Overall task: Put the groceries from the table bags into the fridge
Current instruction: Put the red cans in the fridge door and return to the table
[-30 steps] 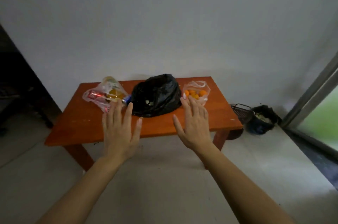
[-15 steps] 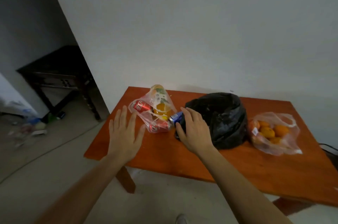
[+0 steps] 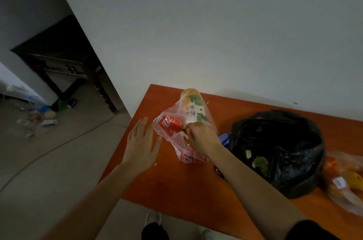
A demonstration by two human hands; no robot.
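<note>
On the orange wooden table [image 3: 176,181] lies a clear plastic bag [image 3: 183,122] with red soda cans [image 3: 170,125] and a juice bottle [image 3: 193,106] inside. My right hand [image 3: 201,137] is on top of this bag, fingers curled and pinching its plastic near the opening. My left hand [image 3: 142,141] hovers flat with straight fingers just left of the bag, at the table's left edge. A blue can [image 3: 225,137] lies between this bag and a black plastic bag [image 3: 279,151]. A clear bag of oranges [image 3: 345,179] sits at the far right.
A white wall rises behind the table. To the left is an open floor with a dark wooden table [image 3: 59,57] and litter [image 3: 37,116] on the ground. My shoe [image 3: 153,218] shows below the table's near edge.
I have stepped closer and to the left end of the table. My right hand moved from the black bag's side onto the clear bag and curled onto its plastic; my left hand came up beside the bag.
</note>
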